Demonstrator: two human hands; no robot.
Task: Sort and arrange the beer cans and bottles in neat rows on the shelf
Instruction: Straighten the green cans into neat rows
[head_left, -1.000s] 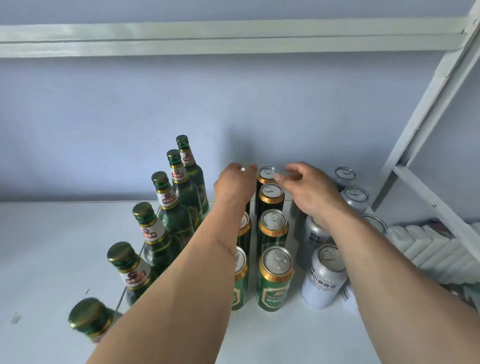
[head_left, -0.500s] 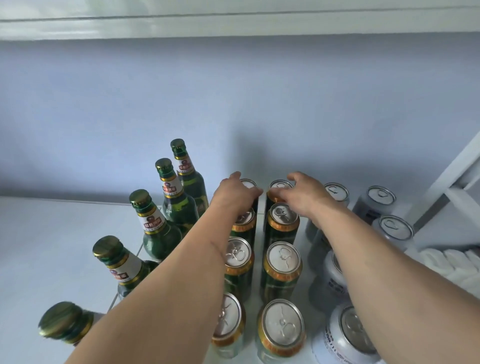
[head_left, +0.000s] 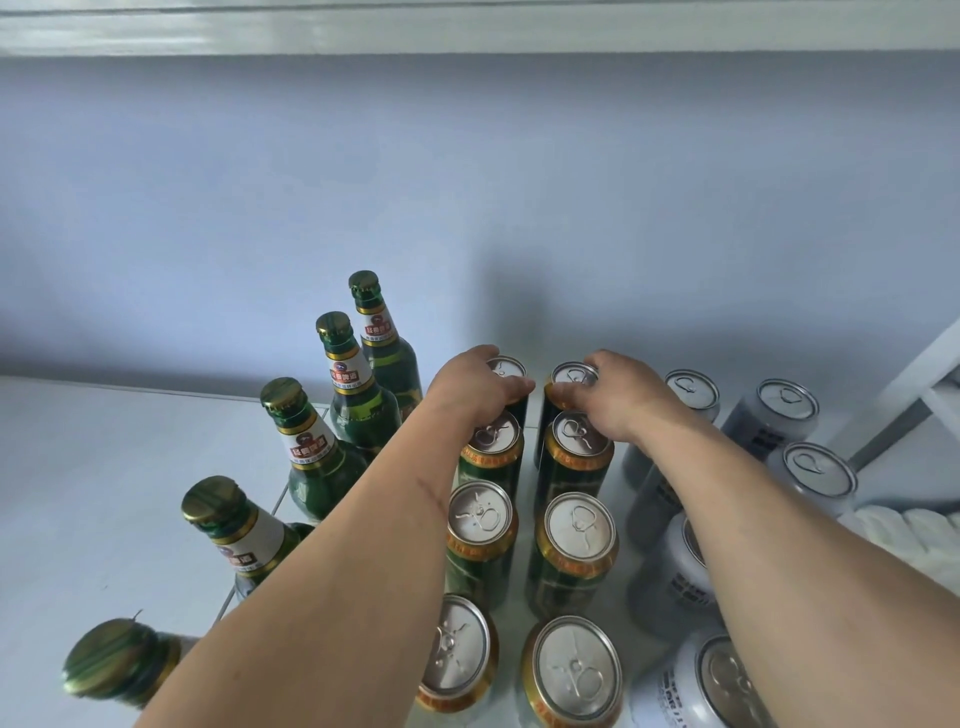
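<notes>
left hand (head_left: 475, 384) gripping rear green can (head_left: 511, 370), right hand (head_left: 610, 400) gripping neighbouring can (head_left: 570, 375)

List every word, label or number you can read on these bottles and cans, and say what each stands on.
Nothing can be quoted with certainty.
Green bottles: white Chinese characters on a red neck-label band, too blurred to read.
Green cans: lettering on the gold band under the rim, too small.
Silver cans: dark blocks of print, blurred.

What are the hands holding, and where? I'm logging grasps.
Left hand grips the rearmost green can by its top rim; right hand grips its neighbour likewise.
</notes>
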